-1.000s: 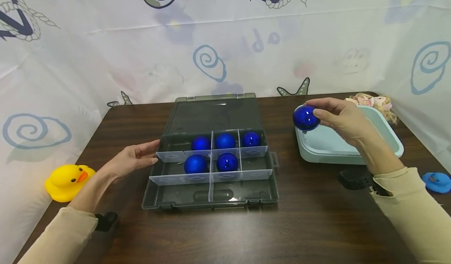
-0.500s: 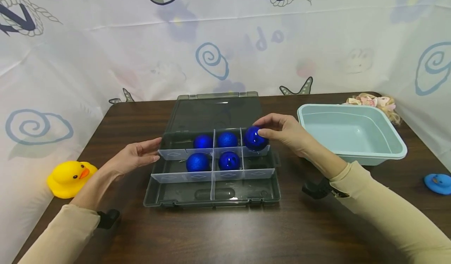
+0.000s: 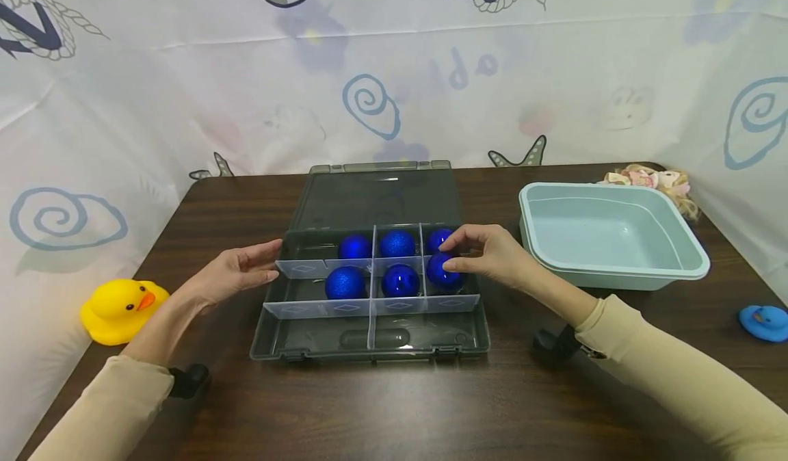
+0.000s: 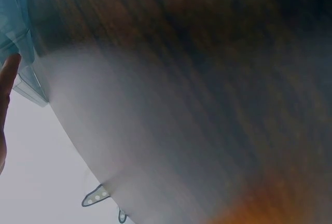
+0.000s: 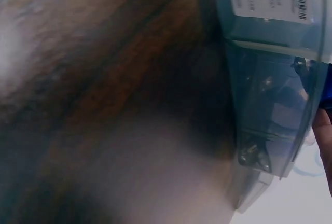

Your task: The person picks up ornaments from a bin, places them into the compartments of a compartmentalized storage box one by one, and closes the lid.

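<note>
My right hand (image 3: 497, 259) pinches a shiny blue ball (image 3: 440, 273) between thumb and fingers, low in the middle-row right compartment of a smoky clear divided box (image 3: 308, 341). Behind it, another shiny blue ball (image 3: 436, 239) is partly hidden by the fingers. Several more blue balls, some shiny and some glittery, sit in the back and middle rows, among them a glittery ball (image 3: 345, 283). My left hand (image 3: 226, 276) rests at the box's left side with its fingers extended. In the right wrist view, a bit of blue ball (image 5: 328, 86) shows beyond the box wall (image 5: 264, 99).
The box lid (image 3: 378, 198) lies folded back behind it. A pale green basin (image 3: 615, 276) stands at right, with a doll (image 3: 667, 180) behind. A blue toy duck (image 3: 765, 323) is at far right, a yellow rubber duck (image 3: 120, 314) at left. A printed cloth hangs behind the table.
My right hand has carried the shiny ball from over the basin leftward, past the back right compartment, and down into the middle-row right one. My left hand has stayed by the box.
</note>
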Action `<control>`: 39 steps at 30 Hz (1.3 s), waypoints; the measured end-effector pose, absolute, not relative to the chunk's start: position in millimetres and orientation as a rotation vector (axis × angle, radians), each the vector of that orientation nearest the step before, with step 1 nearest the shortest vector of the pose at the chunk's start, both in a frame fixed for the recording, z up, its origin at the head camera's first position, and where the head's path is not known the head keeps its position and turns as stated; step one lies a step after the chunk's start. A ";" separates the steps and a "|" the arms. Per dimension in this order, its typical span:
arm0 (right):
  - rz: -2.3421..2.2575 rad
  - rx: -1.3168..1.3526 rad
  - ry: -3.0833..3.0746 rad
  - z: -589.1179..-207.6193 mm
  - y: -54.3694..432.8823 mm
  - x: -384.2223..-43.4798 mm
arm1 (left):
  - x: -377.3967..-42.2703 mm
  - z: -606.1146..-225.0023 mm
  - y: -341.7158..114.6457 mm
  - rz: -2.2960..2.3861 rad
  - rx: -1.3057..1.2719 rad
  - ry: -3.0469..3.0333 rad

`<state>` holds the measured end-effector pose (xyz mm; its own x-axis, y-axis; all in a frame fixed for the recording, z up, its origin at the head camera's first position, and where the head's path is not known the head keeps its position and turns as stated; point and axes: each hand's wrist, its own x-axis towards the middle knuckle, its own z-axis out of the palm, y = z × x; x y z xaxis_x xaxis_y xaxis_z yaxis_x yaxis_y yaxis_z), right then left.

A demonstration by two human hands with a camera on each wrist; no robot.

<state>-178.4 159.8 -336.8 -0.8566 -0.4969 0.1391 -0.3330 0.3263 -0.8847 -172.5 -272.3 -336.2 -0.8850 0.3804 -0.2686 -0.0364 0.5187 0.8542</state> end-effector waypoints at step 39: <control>-2.172 0.351 2.085 -337.6 156.0 -235.6 | -228.7 -320.7 -269.9 1.468 0.111 2.315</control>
<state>-235.6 156.0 -337.6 -0.9671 0.0794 -0.2415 0.2381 -0.0506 -0.9699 -228.7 -269.9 -320.7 -0.9185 0.2735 -0.2856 -0.1419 0.4464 0.8835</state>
